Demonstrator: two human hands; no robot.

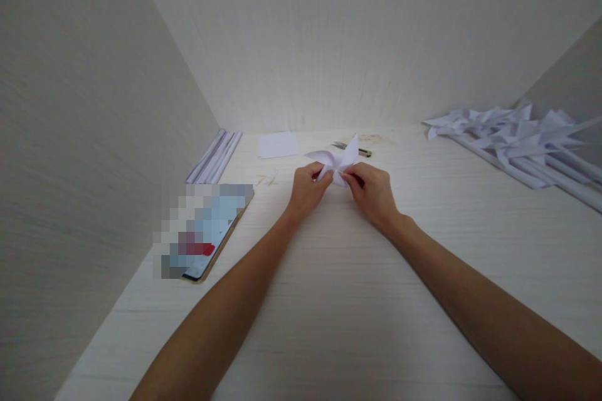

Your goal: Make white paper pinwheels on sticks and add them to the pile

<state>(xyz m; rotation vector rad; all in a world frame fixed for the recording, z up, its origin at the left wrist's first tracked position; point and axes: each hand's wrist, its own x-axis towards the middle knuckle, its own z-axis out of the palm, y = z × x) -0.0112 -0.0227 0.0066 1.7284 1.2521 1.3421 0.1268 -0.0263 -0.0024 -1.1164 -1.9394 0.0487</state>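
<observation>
Between my two hands is a white paper pinwheel (337, 160), its pointed blades curling up and outward. My left hand (308, 188) pinches its left side, thumb near the centre. On the right side, my right hand (374, 191) grips the paper between thumb and forefinger, close to the middle. Parts of the lower blades are hidden by the fingers. Just behind the pinwheel lies a pair of small thread snips (364, 152), partly covered by one blade.
Rolled white paper sticks (215, 156) and a stack of white paper sheets (277, 145) lie at the back left. A phone (226, 232), partly pixelated, rests at left. Several finished paper pinwheels on sticks (517, 138) are piled at right. Walls enclose the table (329, 301) at back and sides.
</observation>
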